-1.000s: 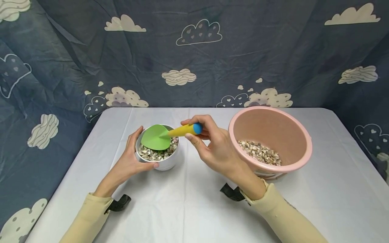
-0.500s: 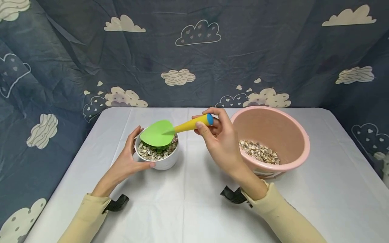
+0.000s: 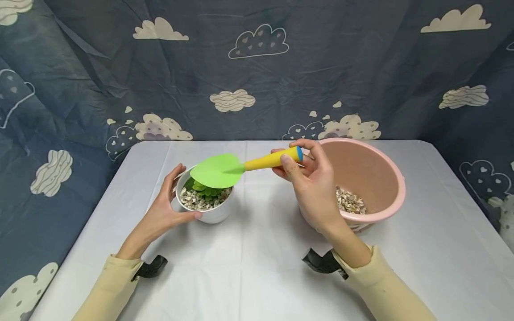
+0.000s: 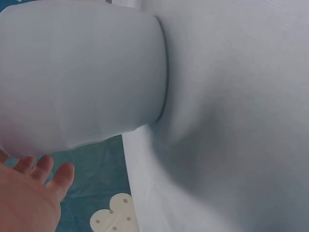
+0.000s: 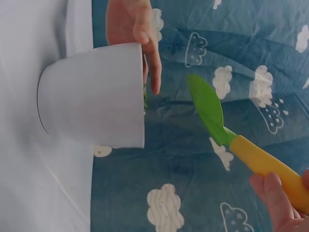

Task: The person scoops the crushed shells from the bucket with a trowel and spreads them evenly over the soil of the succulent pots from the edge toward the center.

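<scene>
A white flower pot (image 3: 217,215) stands on the table at centre left. Small pale shells or stone chips (image 3: 194,199) fill its top round a green succulent (image 3: 206,190). My left hand (image 3: 164,209) holds the pot from the left, thumb at the front of the rim and fingers round the far side. Between thumb and fingers, my right hand (image 3: 315,191) grips the yellow handle of a hand trowel (image 3: 218,171). The trowel's green blade, apart from the rim in the right wrist view, covers part of the plant in the head view.
A pink basin (image 3: 395,203) stands on the right, with more pale chips (image 3: 349,201) at its bottom; my right hand overlaps its left side in the head view. A white cloth covers the table (image 3: 249,276). Behind hangs a dark cloud-print curtain (image 3: 257,76).
My right hand has moved right with the trowel, lifting the blade up off the pot's chips. More of the green plant shows. My left hand keeps its place at the pot.
</scene>
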The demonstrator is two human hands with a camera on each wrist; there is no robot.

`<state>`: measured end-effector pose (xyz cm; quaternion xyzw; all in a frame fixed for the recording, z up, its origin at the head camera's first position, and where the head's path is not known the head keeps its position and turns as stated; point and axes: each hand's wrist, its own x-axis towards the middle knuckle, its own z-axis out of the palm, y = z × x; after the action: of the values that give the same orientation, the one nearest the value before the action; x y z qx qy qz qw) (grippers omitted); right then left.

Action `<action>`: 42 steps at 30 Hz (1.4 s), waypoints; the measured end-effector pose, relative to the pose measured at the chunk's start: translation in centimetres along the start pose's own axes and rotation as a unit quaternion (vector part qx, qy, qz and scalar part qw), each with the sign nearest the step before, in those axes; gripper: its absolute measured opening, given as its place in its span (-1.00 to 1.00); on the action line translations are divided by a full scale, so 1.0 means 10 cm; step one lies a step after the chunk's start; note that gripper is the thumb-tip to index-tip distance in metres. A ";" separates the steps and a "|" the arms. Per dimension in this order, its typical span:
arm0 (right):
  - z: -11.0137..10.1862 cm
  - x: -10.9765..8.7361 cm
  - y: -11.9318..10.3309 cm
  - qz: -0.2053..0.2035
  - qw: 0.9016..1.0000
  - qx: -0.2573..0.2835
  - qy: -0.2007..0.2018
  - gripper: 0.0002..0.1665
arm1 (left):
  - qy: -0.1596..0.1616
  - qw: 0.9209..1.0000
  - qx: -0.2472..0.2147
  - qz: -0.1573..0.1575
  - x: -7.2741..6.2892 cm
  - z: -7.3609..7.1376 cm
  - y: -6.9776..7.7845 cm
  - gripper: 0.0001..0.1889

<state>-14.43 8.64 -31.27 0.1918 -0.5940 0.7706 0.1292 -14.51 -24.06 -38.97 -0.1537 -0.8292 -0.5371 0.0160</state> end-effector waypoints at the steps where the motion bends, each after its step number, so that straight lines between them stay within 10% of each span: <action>1: -0.02 -0.01 -0.01 0.000 1.000 0.002 0.004 -0.68 | 0.002 1.000 0.001 0.004 0.01 -0.01 0.02 0.24; 22: -0.57 -0.06 -0.41 -0.059 0.996 0.007 0.060 -0.66 | 0.035 0.996 0.046 0.064 0.10 0.22 0.71 0.00; 42: -1.09 -0.08 -0.58 -0.062 0.984 0.050 0.159 -0.59 | 0.008 0.992 -0.098 0.085 0.29 0.82 1.13 -0.40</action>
<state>-12.75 20.69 -29.03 0.1094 -0.5134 0.8105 0.2598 -13.06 -11.75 -31.91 -0.2195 -0.7564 -0.6139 0.0532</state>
